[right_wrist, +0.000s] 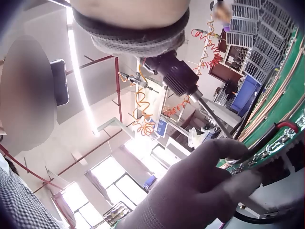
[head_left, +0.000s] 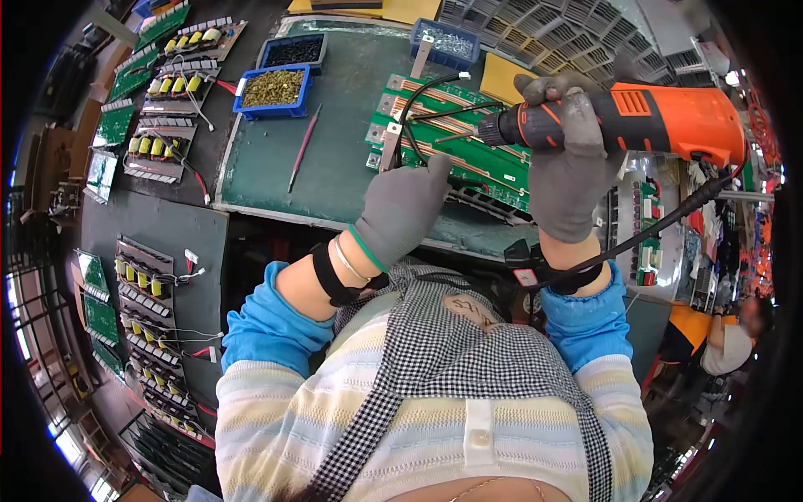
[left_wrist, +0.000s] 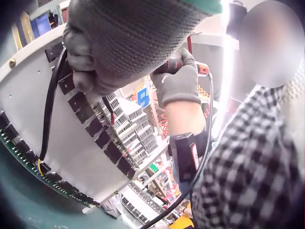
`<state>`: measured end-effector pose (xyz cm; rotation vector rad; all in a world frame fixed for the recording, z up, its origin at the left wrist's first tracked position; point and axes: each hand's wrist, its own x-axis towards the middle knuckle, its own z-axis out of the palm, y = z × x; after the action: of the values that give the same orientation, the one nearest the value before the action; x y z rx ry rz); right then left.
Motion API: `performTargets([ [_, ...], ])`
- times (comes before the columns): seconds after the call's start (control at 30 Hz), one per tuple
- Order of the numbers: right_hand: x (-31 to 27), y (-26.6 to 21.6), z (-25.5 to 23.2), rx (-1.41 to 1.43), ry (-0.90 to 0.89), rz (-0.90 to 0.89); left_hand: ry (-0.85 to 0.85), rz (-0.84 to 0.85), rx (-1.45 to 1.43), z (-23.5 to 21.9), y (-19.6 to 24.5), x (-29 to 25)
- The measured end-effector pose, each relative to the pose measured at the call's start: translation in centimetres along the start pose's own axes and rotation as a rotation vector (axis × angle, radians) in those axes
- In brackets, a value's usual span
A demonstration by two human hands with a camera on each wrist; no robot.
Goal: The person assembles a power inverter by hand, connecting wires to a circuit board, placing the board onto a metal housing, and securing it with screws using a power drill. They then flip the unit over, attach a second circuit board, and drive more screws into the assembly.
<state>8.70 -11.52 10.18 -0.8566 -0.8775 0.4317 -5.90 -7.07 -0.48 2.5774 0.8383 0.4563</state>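
My gloved left hand is at the near edge of a green circuit board, its fingers curled round a black cable. The cable passes through that hand, and its red wire shows beyond the fingers in the right wrist view. Above the board's right part, my gloved right hand grips an orange and black electric screwdriver. Its long bit points left over the board, and the tip overlaps the left thumb in the right wrist view. Copper-coloured strips and upright metal bars are on the board.
Blue bins of small brass-coloured and black parts stand at the back left, near a pink-handled screwdriver. Another blue bin sits behind the board. Boards with yellow components line the left side. The screwdriver's cord crosses my right forearm.
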Motion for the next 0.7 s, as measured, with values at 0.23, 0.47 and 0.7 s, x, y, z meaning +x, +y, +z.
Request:
performTargets([
  [0.23, -0.3, -0.9, -0.4, -0.082, -0.036, 0.023, 0.167, 0.057, -0.05, 1.2, -0.7, -0.2],
  [0.47, -0.6, -0.6, -1.0, -0.078, -0.081, -0.002, 0.176, 0.086, -0.046, 1.0, -0.9, -0.1],
  [0.7, 0.2, -0.9, -0.6, -0.12, -0.446, 0.013, 0.178, 0.138, -0.005, 1.1, -1.2, 0.0],
])
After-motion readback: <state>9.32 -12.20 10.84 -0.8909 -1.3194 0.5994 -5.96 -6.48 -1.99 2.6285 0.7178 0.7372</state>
